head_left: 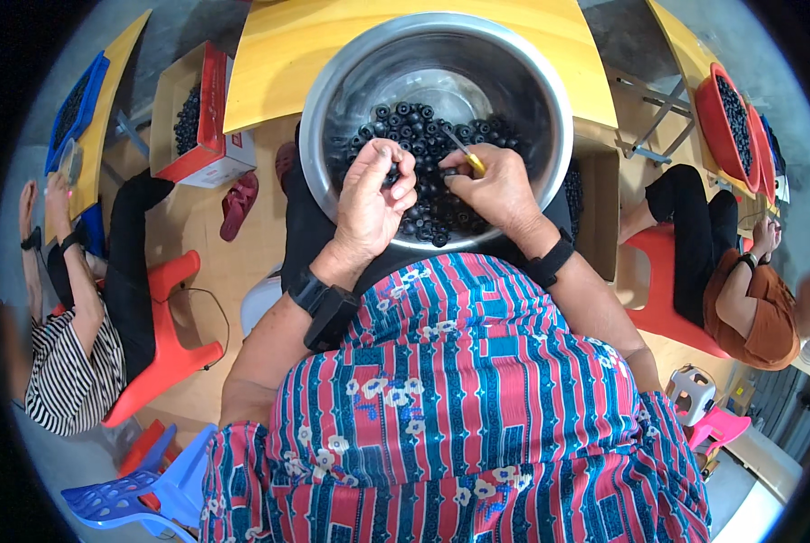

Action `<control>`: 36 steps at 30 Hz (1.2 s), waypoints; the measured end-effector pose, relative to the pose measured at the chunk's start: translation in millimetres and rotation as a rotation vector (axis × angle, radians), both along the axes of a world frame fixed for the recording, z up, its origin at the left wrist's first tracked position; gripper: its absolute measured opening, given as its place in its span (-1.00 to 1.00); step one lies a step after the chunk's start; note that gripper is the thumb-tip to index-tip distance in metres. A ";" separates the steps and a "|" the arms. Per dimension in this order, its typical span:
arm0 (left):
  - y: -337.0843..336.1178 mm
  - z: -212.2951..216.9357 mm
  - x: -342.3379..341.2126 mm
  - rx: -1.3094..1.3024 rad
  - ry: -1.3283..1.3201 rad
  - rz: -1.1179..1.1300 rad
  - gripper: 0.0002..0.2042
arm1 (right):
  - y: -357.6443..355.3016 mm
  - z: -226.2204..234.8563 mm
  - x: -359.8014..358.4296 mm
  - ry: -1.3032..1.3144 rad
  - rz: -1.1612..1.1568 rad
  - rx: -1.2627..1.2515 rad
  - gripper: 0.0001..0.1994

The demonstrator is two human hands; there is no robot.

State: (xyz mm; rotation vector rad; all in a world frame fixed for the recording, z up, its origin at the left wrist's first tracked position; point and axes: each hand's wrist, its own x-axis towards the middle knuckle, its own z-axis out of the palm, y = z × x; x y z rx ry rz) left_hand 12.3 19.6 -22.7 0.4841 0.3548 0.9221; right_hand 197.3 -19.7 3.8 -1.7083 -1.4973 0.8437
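A large steel bowl [316,100] rests at my lap, against the table's edge. Many small black ring-shaped parts [414,127], several with a hole through the middle, are heaped inside it. Over the bowl's left half, my left hand [369,195] is closed with its fingers curled around one small black part [391,176]. To its right, my right hand [500,185] grips a small tool with a yellow handle [475,164] and a thin metal blade pointing up and left. Another dark part shows by the right fingertips; whether they touch it I cannot tell.
A yellow table [269,72] stands ahead. Open cartons [208,136] of black parts flank me. Two seated people [79,362] [749,299] work at side tables with a blue tray [77,113] and red basins [724,127]. A red slipper [238,206] lies on the floor.
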 end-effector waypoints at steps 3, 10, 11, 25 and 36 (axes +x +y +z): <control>-0.2 -2.2 1.5 0.015 0.042 -0.052 -0.86 | -0.8 0.5 4.8 0.165 -0.049 -0.050 -0.80; -3.1 -1.0 5.3 0.170 0.312 -0.149 -0.83 | -3.9 10.9 0.2 0.355 -0.005 0.080 -0.81; -3.6 0.2 5.7 0.172 0.312 -0.149 -0.83 | -4.5 10.9 -0.8 0.355 -0.005 0.082 -0.81; -1.3 -10.3 0.3 0.109 0.185 -0.254 -0.75 | -5.2 15.4 -11.1 0.314 0.146 0.203 -0.77; -0.7 -0.7 -3.1 -0.048 0.044 -0.419 -0.68 | -3.4 16.9 -9.6 0.187 0.182 0.225 -0.73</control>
